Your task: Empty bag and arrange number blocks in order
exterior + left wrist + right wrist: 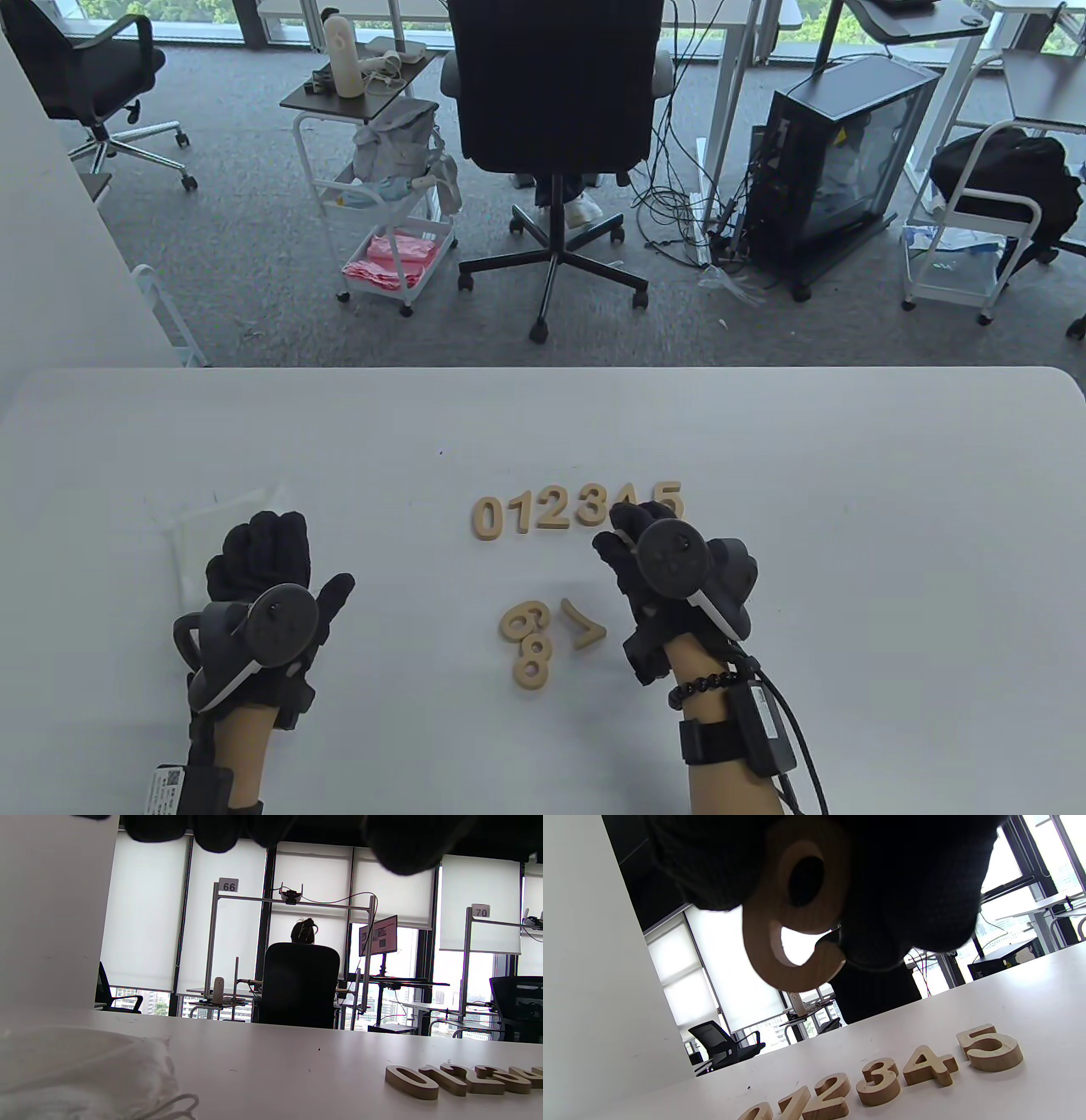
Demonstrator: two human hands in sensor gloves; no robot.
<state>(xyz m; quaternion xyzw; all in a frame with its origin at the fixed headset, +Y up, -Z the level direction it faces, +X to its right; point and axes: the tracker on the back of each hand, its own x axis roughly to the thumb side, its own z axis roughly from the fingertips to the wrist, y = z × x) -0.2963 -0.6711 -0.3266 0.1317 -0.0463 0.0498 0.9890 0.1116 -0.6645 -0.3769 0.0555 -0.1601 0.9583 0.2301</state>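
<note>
Nearest on the table [848,526], an 8 block [534,661], a second loop-shaped block [523,618] and a 7 block [580,624] lie loose between the hands. The left hand [263,586] rests released on the clear empty bag [216,531]; the right hand [657,564] holds a wooden 6 or 9 block [797,908] in a clenched grip. Beyond it lies the row of blocks 0 to 5 [577,508].

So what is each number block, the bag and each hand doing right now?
Row 0 to 5: flat, lined up in order.
Loose 6 or 9, 8, 7: flat, unsorted; first two touching.
Held block: pinched, off the table.
Bag: flat, looks empty.
Left hand: rests by bag.
Right hand: holds block.
</note>
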